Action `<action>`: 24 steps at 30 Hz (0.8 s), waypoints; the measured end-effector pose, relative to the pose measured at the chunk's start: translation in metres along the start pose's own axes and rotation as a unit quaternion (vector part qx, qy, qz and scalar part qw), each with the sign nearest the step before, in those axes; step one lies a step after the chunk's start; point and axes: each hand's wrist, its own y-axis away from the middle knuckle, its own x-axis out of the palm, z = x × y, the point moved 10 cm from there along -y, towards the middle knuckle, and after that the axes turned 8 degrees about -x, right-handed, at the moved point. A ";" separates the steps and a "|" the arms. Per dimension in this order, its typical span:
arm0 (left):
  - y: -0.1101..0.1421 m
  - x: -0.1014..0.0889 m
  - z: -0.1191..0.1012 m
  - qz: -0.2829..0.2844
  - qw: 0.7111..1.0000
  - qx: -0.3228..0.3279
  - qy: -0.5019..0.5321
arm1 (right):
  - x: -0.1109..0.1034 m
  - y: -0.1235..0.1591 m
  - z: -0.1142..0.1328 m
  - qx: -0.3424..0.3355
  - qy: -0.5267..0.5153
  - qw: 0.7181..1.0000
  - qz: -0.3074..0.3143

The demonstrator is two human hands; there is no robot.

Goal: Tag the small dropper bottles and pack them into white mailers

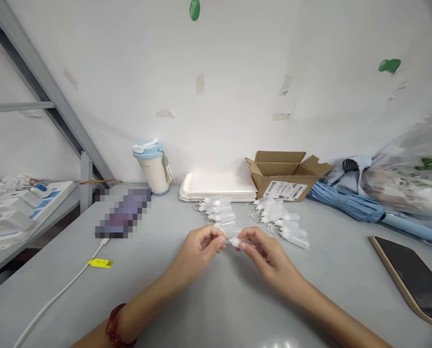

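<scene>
I see both hands meeting over the middle of the grey table (208, 309). My right hand (270, 256) has its fingers clamped on a small clear plastic vial (245, 243), held roughly level just above the tabletop, white cap end pointing left. My left hand (197, 251) pinches thumb and fingertips together at that cap end (233, 241); the fingers are closed there, but I cannot tell if they grip the cap or only touch it. A red bead bracelet (113, 328) sits on the left wrist.

Just beyond the hands lie two loose clusters of the same vials: a left cluster (219, 212) and a right cluster (281, 220), both flat on the table, thin white strings trailing off them. Behind those, a stack of white trays (216, 187) against the wall, and an open cardboard box (284, 179) beside it to the right. A cream cup with blue lid (153, 166) stands upright left of the trays. A folded blue umbrella (361, 208) lies right of the box, a phone (415, 275) face up near the right edge. A white cable with yellow tag (100, 263) runs along the left side. A power strip (30, 203) sits far left, well apart.
</scene>
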 end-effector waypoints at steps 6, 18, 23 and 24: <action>0.003 0.004 0.005 -0.002 1.000 -0.007 -0.026 | 0.005 0.003 -0.004 -0.008 -0.019 1.000 -0.014; 0.002 0.009 0.006 0.030 0.999 -0.017 0.024 | -0.002 0.001 -0.006 0.004 -0.042 0.999 -0.005; 0.000 0.012 0.011 0.042 0.999 -0.029 0.016 | -0.004 -0.001 -0.006 0.002 -0.025 1.000 -0.002; 0.000 0.013 0.011 0.044 0.999 -0.029 0.008 | -0.004 -0.001 -0.005 0.000 -0.022 1.000 -0.001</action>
